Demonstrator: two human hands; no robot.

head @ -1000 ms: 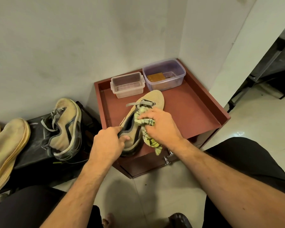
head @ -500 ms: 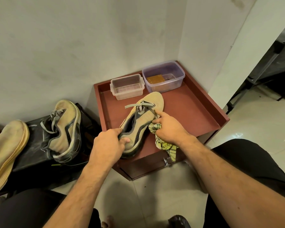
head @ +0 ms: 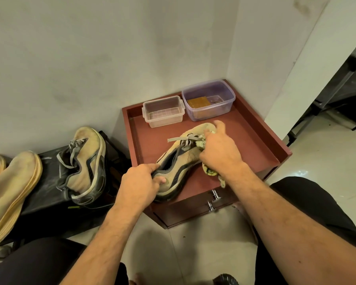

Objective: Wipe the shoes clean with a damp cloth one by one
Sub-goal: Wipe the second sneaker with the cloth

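Currently the tan shoe (head: pixel 179 161) sits on the red-brown counter (head: pixel 255 145), heel toward the near edge, toe pointing far-right toward the 2 plastic boxes. Left hand (head: pixel 139 184) grips the heel: thumb on the outer side of the heel, the other fingers curled over the collar rim. Right hand (head: pixel 220 153) is on the shoe's upper near the laces and toe, holding a yellow-green patterned cloth (head: pixel 211 171) bunched under the palm; index finger sticks out toward the toe, the rest curl onto the cloth. Cloth tail hangs out below the wrist at the near-right side of the shoe, lying on the counter near its front edge. A bit of cloth also shows between the fingers by the grey laces (head: pixel 185 139).

Far side of the counter: clear box (head: pixel 162 111) on the left, purple-tinted box (head: pixel 209 99) on the right, touching or just beside each other. The purple one has a brown square thing inside; cannot tell what it is.

Left of the counter, a second tan shoe (head: pixel 84 163) lies tilted on a black stand (head: pixel 47 194), toe away from the person. 2 more pale shoes (head: pixel 12 190) are at the far left edge, soles showing, partly cut off. 2 metal knobs (head: pixel 214 199) on the counter's front face, just below the shoe's heel.
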